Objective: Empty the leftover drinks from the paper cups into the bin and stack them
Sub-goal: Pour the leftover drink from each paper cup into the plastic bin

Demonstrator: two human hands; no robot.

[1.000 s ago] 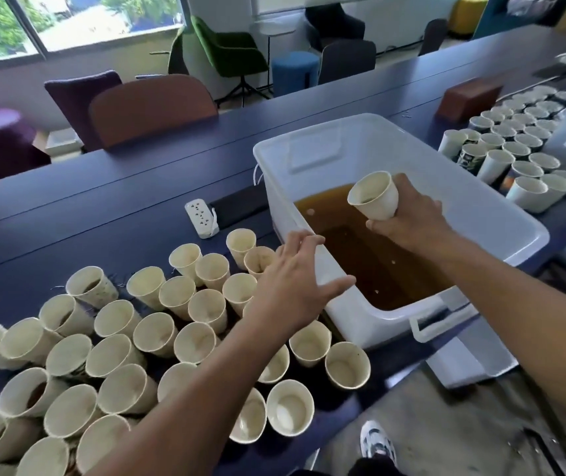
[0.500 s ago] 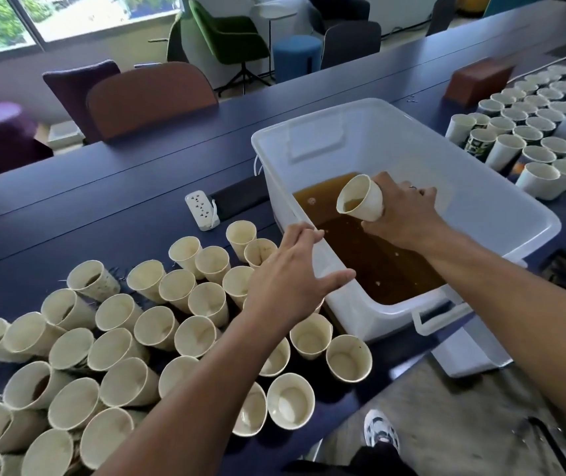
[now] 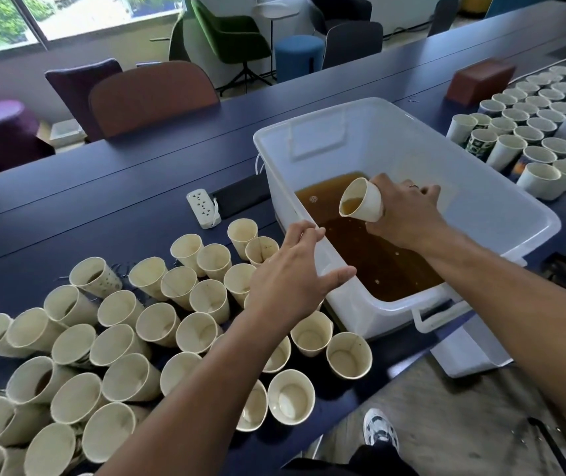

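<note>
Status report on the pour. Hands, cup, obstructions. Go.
Right hand grips cup, tipped over bin, brown drink at its lip. Left hand open, above table cups by bin wall. Nothing blocking the pour.

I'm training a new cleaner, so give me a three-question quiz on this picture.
1. True or false: the cup in the right hand is tilted over the bin.
2. What does the left hand hold? A) a cup B) nothing C) a power strip
3. What colour is the liquid in the bin?

Key: 1 true; 2 B, it hovers open above the cups beside the bin's rim; 3 brown.
</note>
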